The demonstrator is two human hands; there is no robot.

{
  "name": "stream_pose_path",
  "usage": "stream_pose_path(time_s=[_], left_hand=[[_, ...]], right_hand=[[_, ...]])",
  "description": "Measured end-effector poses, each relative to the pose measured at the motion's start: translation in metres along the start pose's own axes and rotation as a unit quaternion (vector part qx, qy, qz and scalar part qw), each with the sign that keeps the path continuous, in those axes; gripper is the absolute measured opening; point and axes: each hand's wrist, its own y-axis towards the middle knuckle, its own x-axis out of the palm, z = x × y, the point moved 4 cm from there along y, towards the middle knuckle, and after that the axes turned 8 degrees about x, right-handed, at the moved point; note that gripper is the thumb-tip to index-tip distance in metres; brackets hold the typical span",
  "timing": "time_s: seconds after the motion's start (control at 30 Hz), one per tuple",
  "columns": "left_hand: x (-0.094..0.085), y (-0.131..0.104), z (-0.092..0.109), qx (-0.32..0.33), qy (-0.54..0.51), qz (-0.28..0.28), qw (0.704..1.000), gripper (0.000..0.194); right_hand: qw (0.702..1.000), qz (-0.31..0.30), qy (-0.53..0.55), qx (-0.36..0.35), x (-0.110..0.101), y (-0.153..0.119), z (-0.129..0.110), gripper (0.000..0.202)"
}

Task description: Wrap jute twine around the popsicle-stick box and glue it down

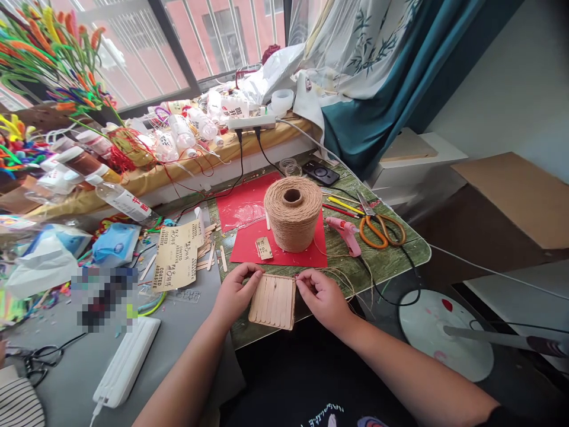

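A small square panel of pale wooden sticks (272,301) is held between my two hands near the table's front edge. My left hand (239,290) pinches its upper left corner. At the upper right corner, my right hand (320,295) has its fingers pressed together; thin twine runs by it, and what exactly the fingertips grip is too small to tell. Beyond the panel, a large spool of brown twine (293,213) stands upright on red sheets (249,248). A pink glue gun (345,233) lies to the spool's right, beside orange-handled scissors (376,228).
Sandpaper sheets (176,256) and loose wooden sticks (208,252) lie to the left. A white power strip (127,363) is at the lower left. Bottles and craft pieces crowd the windowsill (195,169). A black phone (320,172) lies behind the spool.
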Motion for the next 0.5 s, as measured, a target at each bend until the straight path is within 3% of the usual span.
stream_pose_path(time_s=[0.07,0.13,0.17,0.27,0.33,0.5], left_hand=[[-0.003,-0.001,0.02,0.085,0.055,0.014,0.995,0.018],[0.0,-0.005,0.046,0.176,0.104,-0.023,0.979,0.024],[0.004,-0.007,0.058,0.211,0.125,-0.067,0.967,0.038],[0.02,-0.013,0.082,0.26,0.181,-0.189,0.93,0.105],[0.03,-0.014,0.086,0.261,0.205,-0.225,0.916,0.126],[0.035,-0.012,0.076,0.236,0.2,-0.213,0.927,0.113]], right_hand=[[1.0,-0.001,0.003,0.002,0.001,0.0,0.002,0.016],[1.0,-0.004,0.009,0.004,0.002,0.0,0.004,0.017],[1.0,-0.006,0.013,0.005,0.003,0.001,0.005,0.018],[1.0,-0.011,0.022,0.003,0.003,0.001,0.006,0.02],[1.0,-0.012,0.016,-0.005,0.003,0.002,0.006,0.02],[0.999,-0.027,0.0,-0.024,0.0,0.003,0.003,0.019]])
